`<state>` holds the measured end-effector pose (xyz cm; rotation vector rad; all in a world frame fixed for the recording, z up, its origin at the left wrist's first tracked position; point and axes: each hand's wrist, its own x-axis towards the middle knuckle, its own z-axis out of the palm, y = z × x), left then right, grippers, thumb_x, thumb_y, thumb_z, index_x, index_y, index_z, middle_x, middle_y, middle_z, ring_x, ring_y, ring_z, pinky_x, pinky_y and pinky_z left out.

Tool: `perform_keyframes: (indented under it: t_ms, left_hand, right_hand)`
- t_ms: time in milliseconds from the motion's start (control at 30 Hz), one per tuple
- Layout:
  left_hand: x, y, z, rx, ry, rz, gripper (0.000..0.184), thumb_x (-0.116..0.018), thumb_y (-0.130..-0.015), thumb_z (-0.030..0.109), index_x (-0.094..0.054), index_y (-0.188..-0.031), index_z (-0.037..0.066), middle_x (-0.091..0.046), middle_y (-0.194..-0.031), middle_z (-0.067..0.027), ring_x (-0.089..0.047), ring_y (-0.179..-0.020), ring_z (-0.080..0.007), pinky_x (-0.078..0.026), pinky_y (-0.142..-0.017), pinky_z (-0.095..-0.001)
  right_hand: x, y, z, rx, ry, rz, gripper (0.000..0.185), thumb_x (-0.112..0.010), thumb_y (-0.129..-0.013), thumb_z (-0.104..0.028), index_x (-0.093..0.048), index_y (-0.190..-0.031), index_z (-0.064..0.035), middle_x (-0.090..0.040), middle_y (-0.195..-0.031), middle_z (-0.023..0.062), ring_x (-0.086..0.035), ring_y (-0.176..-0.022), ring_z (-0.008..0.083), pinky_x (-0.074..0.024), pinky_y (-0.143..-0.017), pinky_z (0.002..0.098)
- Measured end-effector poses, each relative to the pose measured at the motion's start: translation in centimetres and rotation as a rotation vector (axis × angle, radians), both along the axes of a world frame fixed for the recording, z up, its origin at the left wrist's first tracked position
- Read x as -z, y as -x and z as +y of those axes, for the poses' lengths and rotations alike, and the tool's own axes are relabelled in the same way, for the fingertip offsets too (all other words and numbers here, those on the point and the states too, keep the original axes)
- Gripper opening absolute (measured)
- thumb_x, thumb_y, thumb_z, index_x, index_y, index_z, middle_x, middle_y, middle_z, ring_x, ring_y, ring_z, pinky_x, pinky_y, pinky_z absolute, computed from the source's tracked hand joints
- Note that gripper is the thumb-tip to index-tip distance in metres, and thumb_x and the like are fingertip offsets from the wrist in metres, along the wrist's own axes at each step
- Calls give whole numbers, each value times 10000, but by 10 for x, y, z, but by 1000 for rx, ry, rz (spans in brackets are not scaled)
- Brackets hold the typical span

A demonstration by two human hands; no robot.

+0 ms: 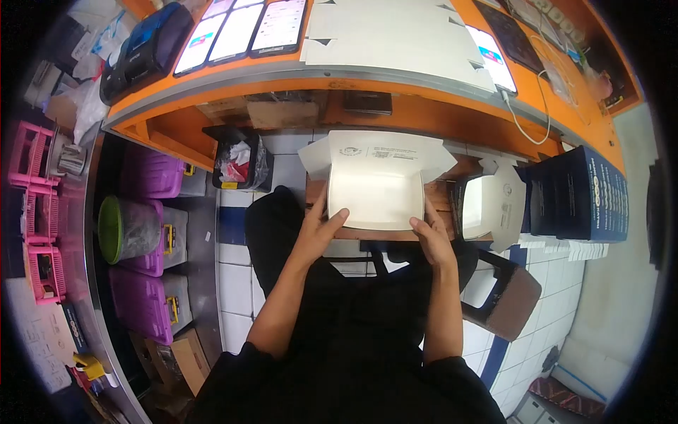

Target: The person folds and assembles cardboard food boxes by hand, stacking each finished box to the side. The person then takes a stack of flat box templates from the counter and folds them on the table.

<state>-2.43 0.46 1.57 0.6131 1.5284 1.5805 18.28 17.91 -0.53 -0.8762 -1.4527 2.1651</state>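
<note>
Between my two hands is a white cardboard food box (376,194), its printed lid flap standing up at the far side and its inside bare. My left hand (319,230) grips the near left corner, thumb over the rim. At the near right corner my right hand (432,235) holds it the same way, thumb on the edge. The fingers under the box are partly hidden. To the right stands another folded white box (493,201) with its flaps up, untouched by either hand. A flat white cardboard sheet (395,35) lies on the orange table beyond.
Several phones (279,27) and a dark machine (148,49) rest on the orange table (162,92). Stacked dark blue boxes (583,194) stand at right, near a brown stool (512,304). A small bin (242,161) and purple-lidded containers (141,304) are at left.
</note>
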Motion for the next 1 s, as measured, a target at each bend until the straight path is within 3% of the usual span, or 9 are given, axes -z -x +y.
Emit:
perform_keyframes:
  t_ms: [200, 267, 333, 400, 433, 533, 700, 867, 1000]
  left_hand:
    - [6, -2, 0, -26, 6, 43, 799, -654, -968, 273, -233, -1563, -54, -412, -1527, -220, -410, -1403, -257, -313, -1160, -370]
    - [21, -3, -4, -36, 11, 130, 788, -615, -986, 328, -237, -1560, -57, -393, -1538, -230, -395, -1416, -273, -303, -1165, -373]
    - [46, -2, -13, 9, 16, 96, 785, -521, -1019, 433, -234, -1560, -58, -366, -1560, -221, -349, -1451, -282, -259, -1185, -368]
    - [48, -9, -18, -80, -4, 69, 766, -434, -1043, 497, -269, -1538, -64, -375, -1555, -205, -330, -1461, -285, -227, -1198, -373]
    - [34, -14, -16, -241, -36, 165, 749, -402, -1051, 512, -311, -1514, -70, -393, -1539, -208, -342, -1450, -296, -228, -1198, -387]
    - [12, -29, -15, -510, -30, 325, 687, -354, -1071, 489, -404, -1441, -88, -455, -1476, -220, -428, -1378, -303, -278, -1170, -424]
    - [-12, -50, -15, -557, -112, 705, 530, -458, -1040, 371, -530, -1298, -86, -521, -1367, -253, -512, -1259, -347, -375, -1083, -457]
    - [-25, -76, -20, -474, -184, 859, 345, -600, -957, 221, -611, -1158, -59, -563, -1266, -259, -564, -1152, -354, -444, -999, -445]
    - [-38, -101, -16, -55, -255, 755, 401, -691, -907, 210, -592, -1196, -50, -574, -1230, -279, -586, -1121, -367, -466, -979, -431]
  right_hand:
    - [3, -2, 4, -12, -50, -19, 772, -664, -922, -166, -278, -1569, 4, -359, -1586, 162, -317, -1479, 266, -231, -1203, 370]
    - [16, -8, 8, 257, 91, 137, 664, -650, -969, -210, -365, -1531, -1, -444, -1530, 170, -409, -1426, 260, -313, -1160, 347]
    - [61, -31, 29, 582, -427, -319, 489, -625, -992, -278, -520, -1372, 10, -638, -1286, 160, -571, -1253, 286, -400, -1094, 395]
    - [57, -52, 33, 642, -981, -905, 515, -640, -958, -265, -506, -1382, -5, -636, -1263, 181, -575, -1226, 353, -383, -1103, 507]
    - [72, -62, 40, 632, -1100, -1048, 584, -637, -934, -267, -460, -1447, -52, -624, -1289, 181, -550, -1249, 386, -316, -1123, 612]
    - [100, -84, 59, 431, -959, -1181, 621, -604, -956, -292, -393, -1513, -117, -604, -1353, 139, -542, -1288, 348, -262, -1138, 655]
    - [98, -92, 75, 229, -839, -1153, 461, -568, -969, -300, -574, -1399, -134, -714, -1167, 103, -640, -1160, 338, -242, -1148, 658]
    - [90, -94, 53, 546, -1447, -901, 356, -646, -896, -108, -674, -1250, -134, -743, -1086, 63, -697, -1049, 265, -257, -1146, 628]
    - [43, -93, 9, 551, -1654, -738, 392, -663, -814, -2, -692, -1181, -137, -717, -1122, 44, -641, -1139, 266, -214, -1170, 615]
